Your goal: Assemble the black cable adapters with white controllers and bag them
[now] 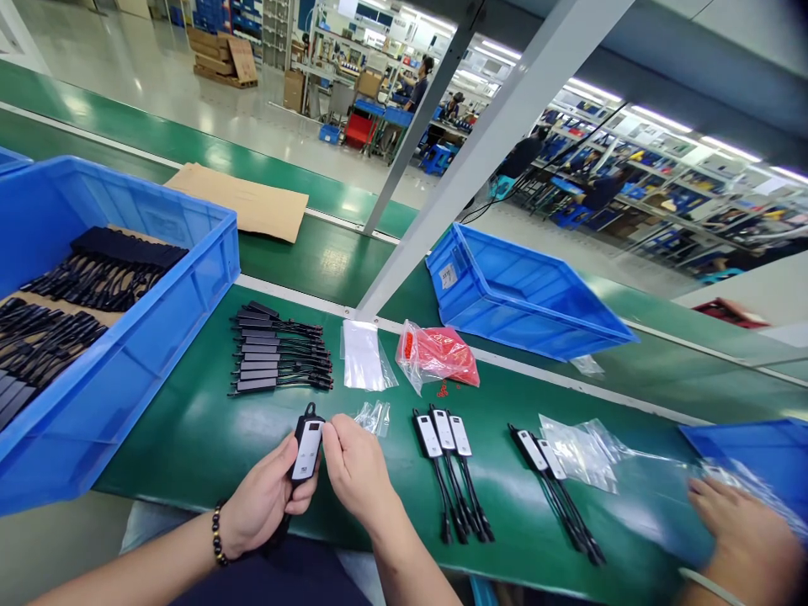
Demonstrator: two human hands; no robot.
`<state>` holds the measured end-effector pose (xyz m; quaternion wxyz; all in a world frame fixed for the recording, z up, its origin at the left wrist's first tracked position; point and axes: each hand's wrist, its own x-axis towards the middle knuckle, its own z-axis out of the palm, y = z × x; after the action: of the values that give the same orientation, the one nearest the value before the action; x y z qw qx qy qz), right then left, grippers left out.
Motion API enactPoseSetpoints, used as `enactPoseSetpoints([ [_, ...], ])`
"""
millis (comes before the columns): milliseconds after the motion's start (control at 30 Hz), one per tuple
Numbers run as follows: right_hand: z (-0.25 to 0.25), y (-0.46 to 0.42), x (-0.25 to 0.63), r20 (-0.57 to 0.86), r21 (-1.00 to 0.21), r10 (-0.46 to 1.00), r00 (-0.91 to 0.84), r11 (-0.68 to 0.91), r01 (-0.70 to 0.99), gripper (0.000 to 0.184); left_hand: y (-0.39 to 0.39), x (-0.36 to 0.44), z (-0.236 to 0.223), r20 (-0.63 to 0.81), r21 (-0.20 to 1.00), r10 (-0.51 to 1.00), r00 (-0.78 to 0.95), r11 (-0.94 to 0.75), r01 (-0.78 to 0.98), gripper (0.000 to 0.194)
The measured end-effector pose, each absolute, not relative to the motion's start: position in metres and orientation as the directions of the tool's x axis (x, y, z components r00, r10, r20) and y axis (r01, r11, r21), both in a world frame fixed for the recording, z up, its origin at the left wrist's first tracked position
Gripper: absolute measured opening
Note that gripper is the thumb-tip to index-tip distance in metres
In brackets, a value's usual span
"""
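Observation:
In my left hand (268,497) is a small black cabled device (309,448) with a white face, a dark little window and a loop at its top end. Its face is turned up towards me. The fingers of my right hand (357,467) are curled in a pinch against the device's upper right edge; whatever they may hold is hidden. Just beyond lie small clear plastic pieces (374,417). To the right, three like devices (443,431) rest side by side, cables towards me. Farther back is a row of dark devices (258,358), stacked closely.
A blue crate (189,286) of cabled devices stands left. Behind are a white sheet in plastic (364,353), a red bag (442,355) with small red rings, and another blue crate (523,303). At right, another person's hand (738,522) touches clear bags near two devices (543,454).

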<state>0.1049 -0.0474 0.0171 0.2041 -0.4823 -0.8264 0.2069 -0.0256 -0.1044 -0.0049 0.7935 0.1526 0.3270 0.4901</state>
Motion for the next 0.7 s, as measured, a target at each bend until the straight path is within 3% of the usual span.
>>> enactPoseSetpoints([
  [467,0.017,-0.049,0.103,0.161,-0.555,0.883,-0.441,0.450,0.700,0.028,-0.104,-0.024,-0.002,-0.387,0.573,0.878,0.282,0.468,-0.672,0.028],
  [600,0.026,-0.054,0.113,0.199,-0.654,0.818,-0.539,0.521,0.549,0.027,-0.101,-0.027,-0.004,-0.405,0.569,0.877,0.256,0.462,-0.680,0.028],
  [700,0.031,-0.054,0.121,0.160,-0.719,0.832,-0.531,0.467,0.515,0.024,-0.099,-0.028,-0.003,-0.403,0.564,0.881,0.249,0.453,-0.690,0.029],
])
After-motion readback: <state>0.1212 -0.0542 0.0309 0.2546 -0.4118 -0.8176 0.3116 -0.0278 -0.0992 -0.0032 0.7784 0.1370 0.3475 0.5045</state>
